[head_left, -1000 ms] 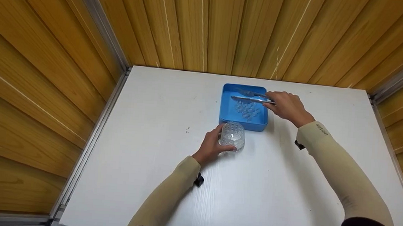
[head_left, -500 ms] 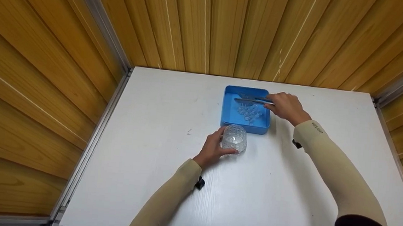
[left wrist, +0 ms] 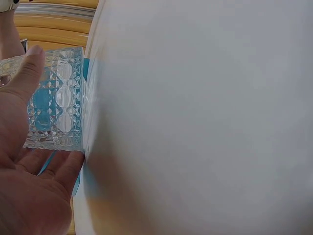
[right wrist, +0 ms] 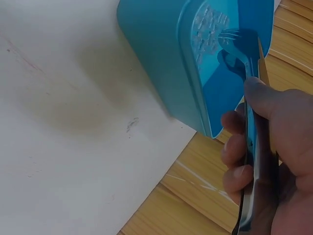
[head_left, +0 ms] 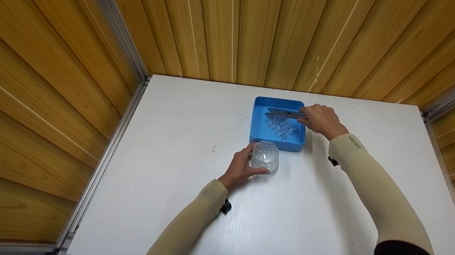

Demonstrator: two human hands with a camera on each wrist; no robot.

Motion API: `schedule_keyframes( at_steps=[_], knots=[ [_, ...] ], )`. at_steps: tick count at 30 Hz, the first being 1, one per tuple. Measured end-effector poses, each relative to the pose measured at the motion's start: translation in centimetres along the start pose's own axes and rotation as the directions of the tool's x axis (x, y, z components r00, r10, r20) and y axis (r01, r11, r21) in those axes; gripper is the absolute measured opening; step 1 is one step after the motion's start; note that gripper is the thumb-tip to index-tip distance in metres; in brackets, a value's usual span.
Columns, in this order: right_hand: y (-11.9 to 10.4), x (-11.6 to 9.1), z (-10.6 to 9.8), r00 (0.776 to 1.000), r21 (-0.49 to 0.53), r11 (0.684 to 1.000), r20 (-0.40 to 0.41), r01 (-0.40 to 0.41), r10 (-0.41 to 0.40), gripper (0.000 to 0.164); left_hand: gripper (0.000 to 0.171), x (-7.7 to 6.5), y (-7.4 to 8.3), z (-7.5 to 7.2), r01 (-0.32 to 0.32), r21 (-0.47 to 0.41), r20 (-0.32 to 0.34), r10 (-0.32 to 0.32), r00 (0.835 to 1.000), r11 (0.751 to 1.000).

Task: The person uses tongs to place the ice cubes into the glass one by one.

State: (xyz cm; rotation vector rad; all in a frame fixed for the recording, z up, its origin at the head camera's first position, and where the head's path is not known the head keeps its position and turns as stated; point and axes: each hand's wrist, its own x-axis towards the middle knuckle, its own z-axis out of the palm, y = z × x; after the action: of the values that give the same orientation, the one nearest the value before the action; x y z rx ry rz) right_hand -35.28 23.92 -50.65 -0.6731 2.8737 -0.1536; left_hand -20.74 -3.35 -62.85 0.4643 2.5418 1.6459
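Note:
My left hand grips a clear cut-glass tumbler, thumb on its near side, just in front of a blue box. The left wrist view shows the tumbler's diamond pattern, with fingers around its other side. My right hand holds metal tongs over the box's right rim, their tips inside it. One tip is fork-shaped, as the tongs show in the right wrist view. Below the tips, a heap of clear ice-like pieces lies on the box floor.
The white table carries the box near its back edge. Wood-patterned panels rise behind and at both sides, with metal rails at the corners.
The arms of the tongs have come closer together, and the right hand has shifted slightly. My left hand keeps its hold on the tumbler. The head view has shifted a little.

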Motion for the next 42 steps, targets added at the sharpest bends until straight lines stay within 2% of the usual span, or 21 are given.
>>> schedule_keyframes(
  at_steps=[8, 20, 27, 42],
  knots=[
    [-0.45, 0.31, 0.13, 1.0, 0.0, 1.0, 0.006, -0.01, 0.01, 0.034, 0.093, 0.07, -0.05, 0.12, -0.021, -0.011, 0.004, 0.021, 1.0, 1.0],
    [-0.51, 0.22, 0.13, 1.0, -0.01, 1.0, -0.014, -0.006, 0.005, 0.035, 0.094, -0.05, 0.13, 0.09, 0.011, -0.022, 0.004, -0.011, 1.0, 1.0],
    [-0.59, 0.38, 0.04, 0.999, -0.009, 1.0, -0.035, -0.013, 0.012, 0.034, 0.094, 0.1, 0.21, -0.06, -0.005, -0.016, -0.002, 0.004, 1.0, 1.0],
    [-0.57, 0.29, 0.27, 1.0, 0.015, 0.999, -0.007, -0.029, 0.029, 0.035, 0.094, -0.1, 0.1, -0.04, 0.003, -0.003, -0.007, -0.003, 1.0, 1.0]
  ],
)
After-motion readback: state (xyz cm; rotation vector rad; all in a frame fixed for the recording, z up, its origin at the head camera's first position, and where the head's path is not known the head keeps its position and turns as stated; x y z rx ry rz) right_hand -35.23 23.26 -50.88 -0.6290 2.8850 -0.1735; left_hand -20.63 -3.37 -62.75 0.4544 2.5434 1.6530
